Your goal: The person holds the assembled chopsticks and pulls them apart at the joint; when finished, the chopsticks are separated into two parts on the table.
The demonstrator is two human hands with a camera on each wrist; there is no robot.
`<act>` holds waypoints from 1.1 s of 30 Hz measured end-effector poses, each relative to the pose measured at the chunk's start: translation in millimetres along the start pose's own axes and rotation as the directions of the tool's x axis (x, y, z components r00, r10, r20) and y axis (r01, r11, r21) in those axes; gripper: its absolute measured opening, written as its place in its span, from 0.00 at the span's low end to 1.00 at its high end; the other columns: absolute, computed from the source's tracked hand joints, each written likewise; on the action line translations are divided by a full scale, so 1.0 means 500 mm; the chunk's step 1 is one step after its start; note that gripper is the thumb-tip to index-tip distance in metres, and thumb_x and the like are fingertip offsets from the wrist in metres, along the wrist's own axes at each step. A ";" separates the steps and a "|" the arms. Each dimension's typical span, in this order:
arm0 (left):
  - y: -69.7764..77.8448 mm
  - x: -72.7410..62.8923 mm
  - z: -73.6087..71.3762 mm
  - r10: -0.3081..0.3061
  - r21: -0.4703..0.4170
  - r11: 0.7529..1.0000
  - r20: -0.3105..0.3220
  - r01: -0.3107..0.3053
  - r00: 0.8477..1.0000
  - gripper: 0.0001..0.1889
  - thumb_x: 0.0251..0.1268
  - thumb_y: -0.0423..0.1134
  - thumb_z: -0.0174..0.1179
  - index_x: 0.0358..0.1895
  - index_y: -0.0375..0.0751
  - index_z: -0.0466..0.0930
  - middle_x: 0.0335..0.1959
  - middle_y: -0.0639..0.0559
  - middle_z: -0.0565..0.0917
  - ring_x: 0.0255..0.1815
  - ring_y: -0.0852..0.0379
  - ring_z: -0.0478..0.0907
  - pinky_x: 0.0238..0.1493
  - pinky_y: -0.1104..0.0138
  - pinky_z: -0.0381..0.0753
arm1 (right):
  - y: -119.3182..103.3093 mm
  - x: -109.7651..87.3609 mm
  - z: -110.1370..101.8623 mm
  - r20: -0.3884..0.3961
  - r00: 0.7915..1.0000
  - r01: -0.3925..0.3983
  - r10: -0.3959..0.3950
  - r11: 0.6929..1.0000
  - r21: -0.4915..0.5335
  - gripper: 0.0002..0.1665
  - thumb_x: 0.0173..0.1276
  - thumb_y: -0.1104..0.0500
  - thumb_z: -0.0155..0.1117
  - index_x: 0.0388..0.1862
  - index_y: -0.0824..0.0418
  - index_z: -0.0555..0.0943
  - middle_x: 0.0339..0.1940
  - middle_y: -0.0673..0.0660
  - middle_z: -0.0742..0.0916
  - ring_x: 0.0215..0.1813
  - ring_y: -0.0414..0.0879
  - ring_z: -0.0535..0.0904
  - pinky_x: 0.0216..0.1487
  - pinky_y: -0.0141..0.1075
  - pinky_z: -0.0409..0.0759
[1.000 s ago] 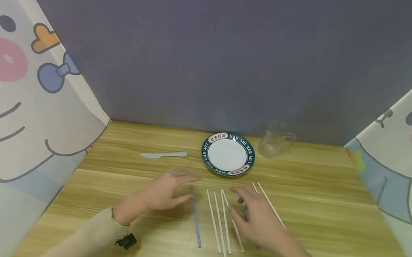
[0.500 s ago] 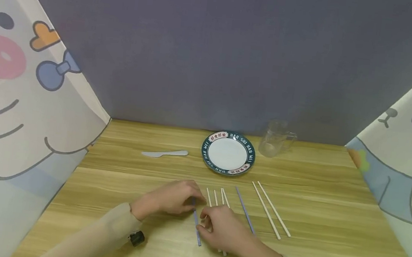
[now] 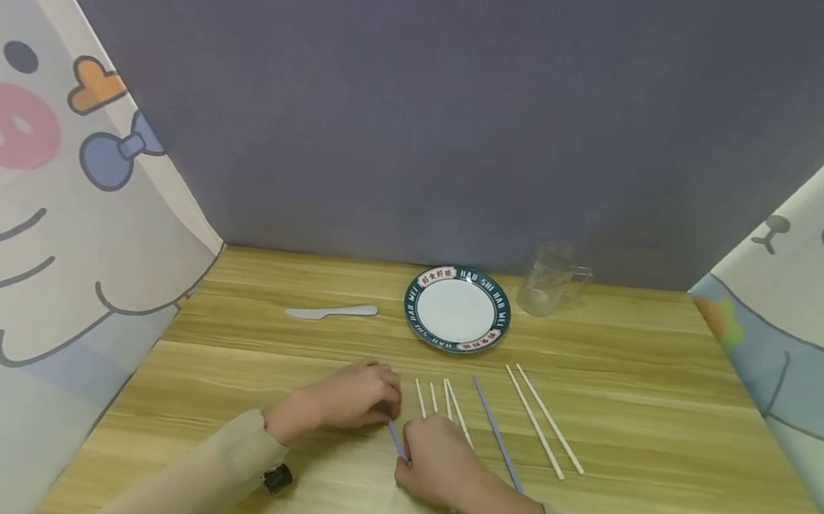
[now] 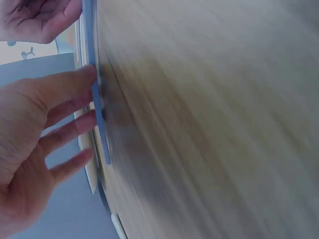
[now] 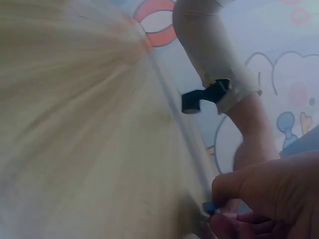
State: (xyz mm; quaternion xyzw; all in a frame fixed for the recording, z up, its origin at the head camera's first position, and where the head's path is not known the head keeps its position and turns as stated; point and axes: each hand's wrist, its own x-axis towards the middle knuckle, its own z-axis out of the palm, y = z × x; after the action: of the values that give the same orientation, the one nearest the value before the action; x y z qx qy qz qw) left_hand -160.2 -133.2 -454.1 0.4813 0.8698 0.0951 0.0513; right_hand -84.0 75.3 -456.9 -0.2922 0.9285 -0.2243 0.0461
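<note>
My left hand [image 3: 355, 395] pinches the far part of a purple-blue chopstick [image 3: 397, 440] between thumb and fingers. In the left wrist view this chopstick [image 4: 101, 119] runs along the fingertips, low over the wood. My right hand [image 3: 441, 463] grips the same chopstick toward its near end, and a short blue tip [image 5: 209, 207] pokes out between thumb and fingers in the right wrist view. Several white chopsticks [image 3: 420, 399] lie partly hidden beneath the right hand. A second purple-blue chopstick [image 3: 499, 434] rests just right of it.
Farther right, two white chopsticks [image 3: 549, 418] lie slanted side by side. A green-rimmed plate [image 3: 456, 311] sits at the back middle, with a clear glass mug [image 3: 543, 283] to its right. Left of the plate lies a pale knife [image 3: 334, 312]. Fabric walls enclose the table.
Both hands started apart and open above the chopsticks. The right hand moved left and toward me, the left slightly right, and both took hold of the left purple-blue chopstick.
</note>
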 end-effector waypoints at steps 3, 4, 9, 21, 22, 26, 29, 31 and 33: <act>0.001 -0.009 -0.012 -0.021 -0.093 0.995 -0.030 0.019 0.999 0.03 0.71 0.36 0.69 0.40 0.50 0.87 0.40 0.60 0.89 0.46 0.65 0.84 0.57 0.69 0.85 | 0.008 0.005 -0.025 -0.039 0.999 -0.011 0.010 1.000 -0.015 0.15 0.52 0.62 0.70 0.15 0.51 0.73 0.12 0.40 0.73 0.15 0.30 0.63 0.15 0.23 0.63; 0.002 -0.013 -0.016 -0.027 -0.133 0.991 -0.054 0.019 0.998 0.03 0.72 0.34 0.68 0.41 0.48 0.87 0.39 0.59 0.89 0.44 0.65 0.84 0.53 0.71 0.85 | 0.012 0.007 -0.033 -0.054 0.998 -0.010 0.009 1.000 -0.016 0.14 0.51 0.63 0.70 0.16 0.51 0.74 0.13 0.40 0.73 0.16 0.31 0.64 0.16 0.23 0.64; 0.019 -0.017 -0.036 -0.048 -0.193 0.981 -0.232 0.002 0.972 0.03 0.74 0.32 0.67 0.44 0.44 0.87 0.41 0.55 0.89 0.43 0.65 0.85 0.47 0.75 0.86 | 0.042 0.014 -0.091 -0.134 0.990 0.033 -0.040 0.998 -0.054 0.10 0.53 0.64 0.73 0.24 0.53 0.78 0.20 0.43 0.78 0.22 0.32 0.67 0.19 0.25 0.67; 0.064 0.034 -0.100 -0.135 -0.197 0.980 -0.499 0.040 0.856 0.03 0.71 0.33 0.69 0.41 0.37 0.89 0.37 0.49 0.90 0.37 0.58 0.88 0.41 0.76 0.87 | 0.089 0.030 -0.210 -0.273 0.923 0.222 -0.271 0.955 -0.197 0.02 0.69 0.64 0.74 0.39 0.59 0.89 0.35 0.50 0.87 0.33 0.38 0.77 0.34 0.28 0.80; 0.065 0.037 -0.103 -0.140 -0.202 0.979 -0.501 0.042 0.854 0.03 0.72 0.33 0.69 0.41 0.37 0.89 0.37 0.49 0.90 0.36 0.58 0.88 0.41 0.77 0.87 | 0.091 0.029 -0.215 -0.275 0.922 0.224 -0.274 0.954 -0.198 0.02 0.69 0.63 0.74 0.39 0.60 0.89 0.35 0.50 0.86 0.33 0.38 0.77 0.35 0.29 0.80; 0.067 0.043 -0.107 -0.154 -0.213 0.976 -0.504 0.050 0.850 0.04 0.72 0.33 0.68 0.41 0.36 0.89 0.36 0.49 0.90 0.36 0.57 0.88 0.41 0.78 0.86 | 0.092 0.027 -0.231 -0.268 0.920 0.239 -0.286 0.951 -0.195 0.02 0.71 0.63 0.73 0.39 0.61 0.89 0.35 0.50 0.86 0.35 0.39 0.79 0.36 0.31 0.82; 0.069 0.043 -0.108 -0.154 -0.210 0.976 -0.515 0.050 0.843 0.04 0.72 0.33 0.69 0.40 0.36 0.90 0.36 0.49 0.91 0.36 0.57 0.89 0.41 0.77 0.86 | 0.091 0.024 -0.237 -0.266 0.921 0.238 -0.284 0.952 -0.193 0.02 0.71 0.64 0.73 0.40 0.61 0.90 0.37 0.50 0.87 0.37 0.41 0.81 0.38 0.32 0.84; 0.071 0.043 -0.108 -0.153 -0.208 0.977 -0.526 0.048 0.837 0.03 0.71 0.33 0.70 0.40 0.37 0.90 0.35 0.49 0.91 0.35 0.57 0.88 0.40 0.76 0.87 | 0.091 0.021 -0.240 -0.270 0.920 0.238 -0.284 0.952 -0.191 0.02 0.71 0.64 0.73 0.41 0.60 0.90 0.37 0.50 0.88 0.38 0.41 0.82 0.39 0.33 0.85; 0.073 0.042 -0.108 -0.149 -0.204 0.978 -0.540 0.043 0.829 0.03 0.70 0.32 0.71 0.40 0.37 0.91 0.35 0.49 0.91 0.34 0.58 0.88 0.38 0.75 0.88 | 0.092 0.019 -0.241 -0.276 0.918 0.237 -0.284 0.953 -0.189 0.03 0.70 0.66 0.73 0.40 0.60 0.90 0.38 0.50 0.88 0.39 0.41 0.82 0.40 0.33 0.85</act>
State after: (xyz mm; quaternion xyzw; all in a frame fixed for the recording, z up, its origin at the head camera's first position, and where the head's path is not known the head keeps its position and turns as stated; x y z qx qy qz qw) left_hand -150.7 -102.7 -393.6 0.3822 0.8582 0.3066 -0.1531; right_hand -142.1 150.4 -368.9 -0.3787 0.8917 -0.1989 -0.1483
